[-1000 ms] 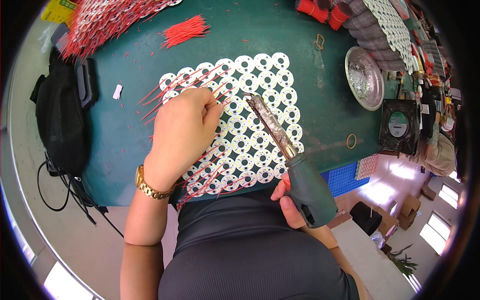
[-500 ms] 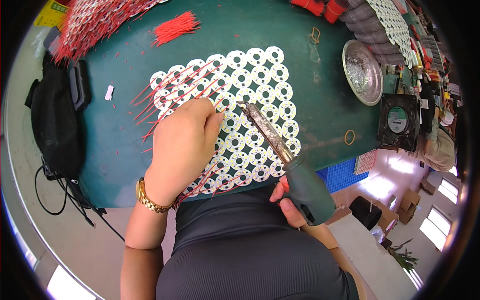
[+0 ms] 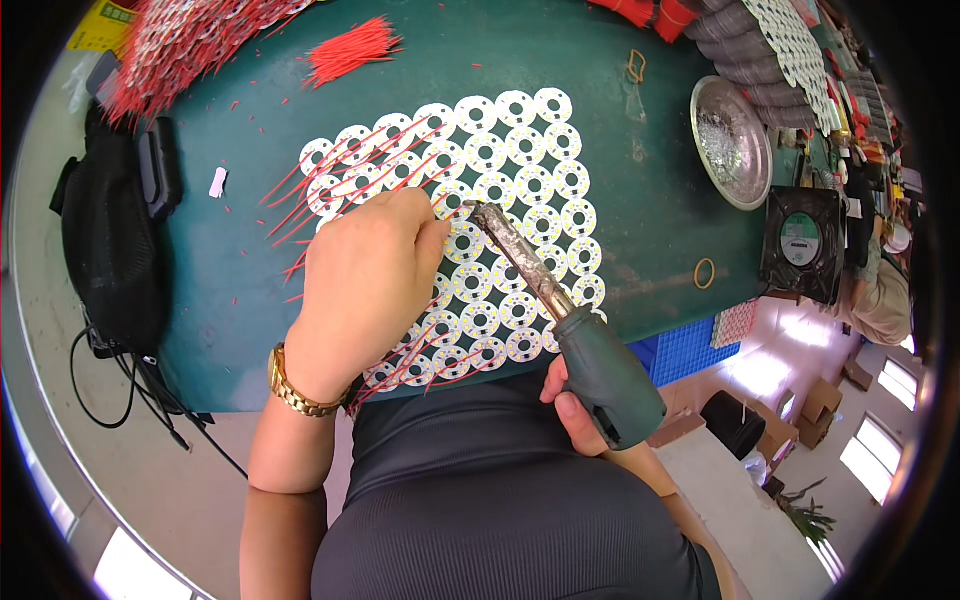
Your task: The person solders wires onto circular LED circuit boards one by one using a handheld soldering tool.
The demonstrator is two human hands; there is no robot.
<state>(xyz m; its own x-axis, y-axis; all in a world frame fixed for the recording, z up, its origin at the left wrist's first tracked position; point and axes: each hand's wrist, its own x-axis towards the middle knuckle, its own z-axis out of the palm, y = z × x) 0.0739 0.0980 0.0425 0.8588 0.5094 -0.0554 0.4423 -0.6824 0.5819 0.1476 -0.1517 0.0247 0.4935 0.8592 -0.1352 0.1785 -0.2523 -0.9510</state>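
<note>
A panel of round white LED circuit boards (image 3: pixel 485 152) lies on the green table, with thin red wires (image 3: pixel 292 208) across its left part. My left hand (image 3: pixel 375 265), wearing a gold watch, is closed in a pinch over the panel's left side. A red wire end shows by its fingertips, though the fingers mostly hide what they hold. My right hand (image 3: pixel 580 415) is wrapped round the dark green handle of a soldering iron (image 3: pixel 525 255). The iron's tip points up and left, at a board just beside my left fingertips. Whether it touches is too small to tell.
A pile of red wires (image 3: pixel 350 50) lies at the back, left of the middle. Wired boards (image 3: pixel 190 50) are heaped far left, beside a black bag (image 3: pixel 115 235). On the right are a metal dish (image 3: pixel 732 145), a rubber band (image 3: pixel 705 273) and a black fan (image 3: pixel 800 245).
The soldering iron's tip has moved a little left, closer to my left fingertips. My left hand has stayed nearly in place, and the panel looks the same.
</note>
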